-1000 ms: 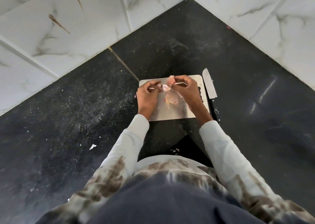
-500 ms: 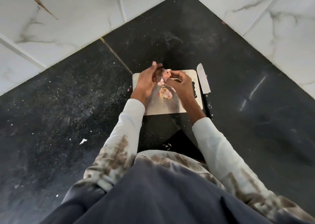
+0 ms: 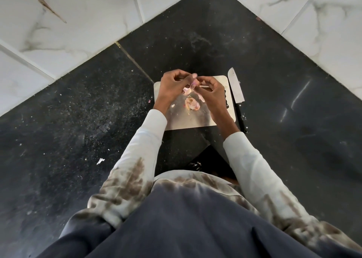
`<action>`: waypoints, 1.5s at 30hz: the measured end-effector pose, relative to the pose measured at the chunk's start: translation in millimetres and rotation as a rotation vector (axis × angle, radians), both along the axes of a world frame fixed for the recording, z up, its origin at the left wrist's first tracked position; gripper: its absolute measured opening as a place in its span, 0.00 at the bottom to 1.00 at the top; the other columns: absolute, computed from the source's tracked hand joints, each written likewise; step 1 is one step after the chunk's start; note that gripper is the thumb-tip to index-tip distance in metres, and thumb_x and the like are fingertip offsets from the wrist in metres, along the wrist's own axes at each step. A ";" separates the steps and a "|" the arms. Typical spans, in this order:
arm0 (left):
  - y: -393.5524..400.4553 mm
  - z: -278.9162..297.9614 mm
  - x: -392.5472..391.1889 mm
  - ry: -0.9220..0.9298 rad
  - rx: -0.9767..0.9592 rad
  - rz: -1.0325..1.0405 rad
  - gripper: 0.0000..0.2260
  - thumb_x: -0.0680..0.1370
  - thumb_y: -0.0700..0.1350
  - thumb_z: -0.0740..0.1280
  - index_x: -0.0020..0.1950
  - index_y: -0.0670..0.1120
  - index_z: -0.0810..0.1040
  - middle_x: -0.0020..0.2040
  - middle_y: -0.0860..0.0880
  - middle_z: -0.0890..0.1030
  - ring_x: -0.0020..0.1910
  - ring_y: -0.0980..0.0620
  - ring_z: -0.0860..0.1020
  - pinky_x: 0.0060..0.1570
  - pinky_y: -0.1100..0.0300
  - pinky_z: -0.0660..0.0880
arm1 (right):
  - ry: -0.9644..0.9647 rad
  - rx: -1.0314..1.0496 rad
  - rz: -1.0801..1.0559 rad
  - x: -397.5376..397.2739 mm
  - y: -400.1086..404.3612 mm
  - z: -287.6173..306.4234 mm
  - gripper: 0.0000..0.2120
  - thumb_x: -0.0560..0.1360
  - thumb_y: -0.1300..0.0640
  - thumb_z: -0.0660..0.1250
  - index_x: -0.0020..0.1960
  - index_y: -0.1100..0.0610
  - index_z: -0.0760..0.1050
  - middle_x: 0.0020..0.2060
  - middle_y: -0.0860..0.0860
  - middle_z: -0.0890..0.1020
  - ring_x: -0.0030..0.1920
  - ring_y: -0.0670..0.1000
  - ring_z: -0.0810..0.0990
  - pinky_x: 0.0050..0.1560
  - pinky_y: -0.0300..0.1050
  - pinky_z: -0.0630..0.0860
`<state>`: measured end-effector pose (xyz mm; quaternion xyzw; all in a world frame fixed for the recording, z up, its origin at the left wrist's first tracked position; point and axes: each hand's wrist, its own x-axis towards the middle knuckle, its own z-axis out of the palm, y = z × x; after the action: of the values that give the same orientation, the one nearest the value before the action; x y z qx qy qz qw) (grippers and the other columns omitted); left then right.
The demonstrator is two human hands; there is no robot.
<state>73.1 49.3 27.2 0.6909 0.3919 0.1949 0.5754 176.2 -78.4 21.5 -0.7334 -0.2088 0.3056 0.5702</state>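
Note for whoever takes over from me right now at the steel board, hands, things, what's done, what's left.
Left hand: fingers curled, pinching the pink-skinned piece above the steel board.
Right hand: pinches the same piece from the other side.
Peel scraps lie on the board below the hands. The knife lies on the counter beside the board's right edge, in no hand.
Done: some skin is off.
Left: probably the rest of the peeling. What the piece is I cannot tell.
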 end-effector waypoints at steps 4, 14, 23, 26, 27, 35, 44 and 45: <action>-9.5 -8.3 -8.6 -0.009 -0.108 -0.016 0.13 0.79 0.50 0.77 0.59 0.44 0.87 0.49 0.49 0.89 0.47 0.50 0.88 0.45 0.61 0.85 | 0.012 0.011 0.026 2.9 -5.0 2.3 0.19 0.74 0.50 0.80 0.62 0.54 0.83 0.54 0.48 0.87 0.56 0.49 0.86 0.62 0.53 0.83; -24.5 -15.3 -14.3 -0.199 -0.467 0.117 0.11 0.83 0.43 0.71 0.63 0.41 0.86 0.54 0.45 0.89 0.52 0.50 0.88 0.60 0.53 0.84 | 0.139 0.026 0.000 3.6 -10.3 -0.1 0.14 0.77 0.56 0.77 0.62 0.59 0.85 0.53 0.53 0.89 0.54 0.53 0.88 0.62 0.56 0.83; -28.3 -19.5 -13.4 -0.232 -0.601 0.184 0.14 0.87 0.44 0.64 0.69 0.39 0.82 0.63 0.39 0.86 0.58 0.46 0.87 0.68 0.47 0.80 | -0.002 -0.128 -0.104 7.0 -2.4 -3.4 0.09 0.77 0.59 0.76 0.57 0.57 0.86 0.48 0.48 0.88 0.47 0.47 0.87 0.51 0.37 0.83; -26.1 -21.2 -13.1 -0.240 -0.610 0.198 0.14 0.88 0.43 0.62 0.69 0.39 0.81 0.65 0.39 0.85 0.61 0.44 0.86 0.71 0.46 0.78 | -0.178 -0.309 -0.002 7.3 -2.0 -11.7 0.09 0.78 0.59 0.76 0.58 0.55 0.86 0.52 0.48 0.87 0.50 0.46 0.85 0.47 0.32 0.76; -26.0 -21.5 -13.6 -0.243 -0.608 0.194 0.13 0.88 0.43 0.62 0.68 0.39 0.82 0.65 0.39 0.85 0.62 0.43 0.85 0.71 0.45 0.78 | -0.217 -0.344 0.034 5.9 -2.0 -14.5 0.10 0.77 0.60 0.76 0.58 0.54 0.86 0.54 0.48 0.87 0.51 0.47 0.85 0.48 0.33 0.77; -27.6 -16.6 -12.2 -0.171 -0.342 0.141 0.09 0.80 0.43 0.75 0.61 0.46 0.86 0.55 0.50 0.89 0.57 0.51 0.87 0.61 0.55 0.84 | -0.309 -0.271 0.029 8.8 -0.4 -7.0 0.10 0.78 0.58 0.74 0.60 0.53 0.84 0.54 0.45 0.85 0.51 0.43 0.83 0.53 0.38 0.79; -31.1 -7.2 -7.7 -0.153 -0.131 0.197 0.11 0.77 0.43 0.80 0.57 0.42 0.88 0.49 0.50 0.89 0.49 0.54 0.88 0.53 0.61 0.84 | 0.076 -0.034 0.089 10.4 1.7 -6.5 0.14 0.83 0.53 0.69 0.66 0.57 0.82 0.56 0.52 0.87 0.55 0.51 0.87 0.60 0.48 0.84; -30.5 -6.6 -8.3 -0.147 -0.130 0.198 0.11 0.76 0.43 0.80 0.57 0.43 0.89 0.49 0.50 0.90 0.49 0.54 0.88 0.53 0.60 0.85 | 0.082 -0.022 0.088 10.4 0.5 -6.5 0.14 0.82 0.53 0.70 0.66 0.57 0.82 0.55 0.52 0.88 0.55 0.51 0.87 0.60 0.47 0.84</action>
<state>64.8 18.8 20.6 0.5939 0.4269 0.2752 0.6240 186.6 -77.9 15.0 -0.7166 -0.2138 0.3627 0.5560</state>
